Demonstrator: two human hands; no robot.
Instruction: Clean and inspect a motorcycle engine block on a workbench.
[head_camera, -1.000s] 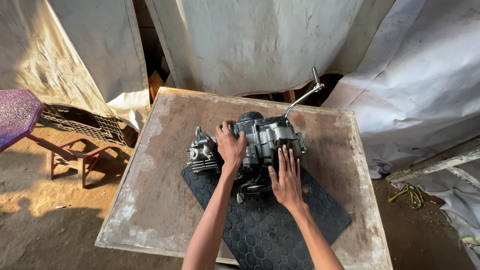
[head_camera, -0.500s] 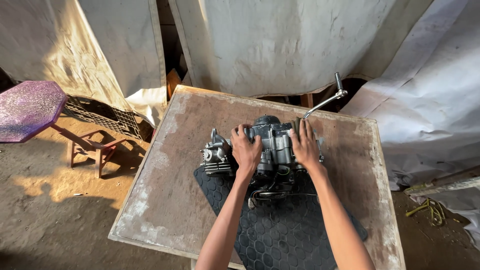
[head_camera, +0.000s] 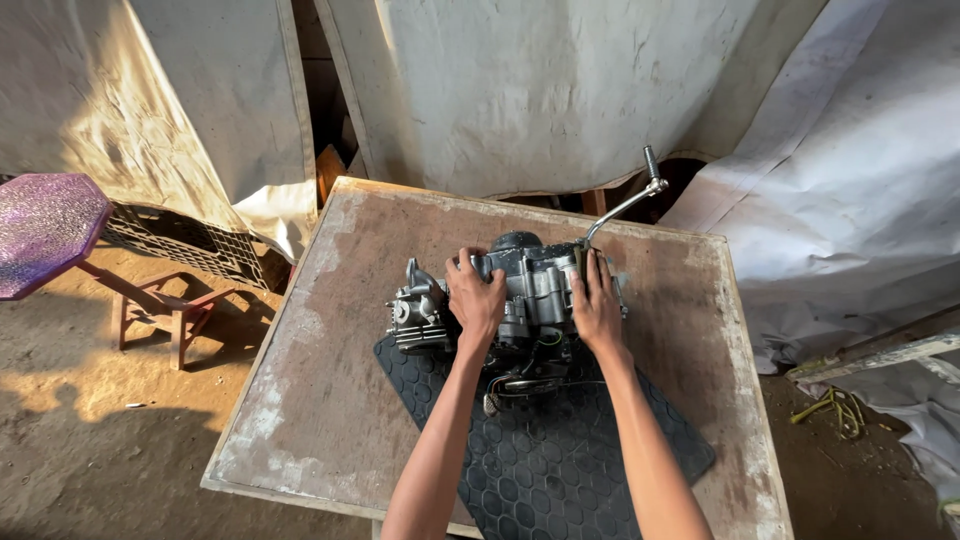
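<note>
Both hands, left hand (head_camera: 477, 297) and right hand (head_camera: 598, 305), apparently grasp the engine (head_camera: 520, 295) (lying crosswise, kick lever (head_camera: 625, 200) pointing up-right).

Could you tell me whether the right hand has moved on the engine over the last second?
Yes. The right hand has moved from the engine's near side to its right end, toward the kick lever.

Pale, stained tarpaulins (head_camera: 560, 90) hung as walls on every side, with a dark gap between two of them. The floor (head_camera: 90, 450) was packed earth, streaked with warm low sunlight and long shadows. A worn wooden surface (head_camera: 320, 330) stood in the middle, its top scuffed and whitened at the edges. To the left stood a small stool with a purple octagonal top (head_camera: 45, 235), and behind it lay a dark plastic crate (head_camera: 180, 245). Some yellow-green cord (head_camera: 835, 410) lay on the ground at the right.
</note>
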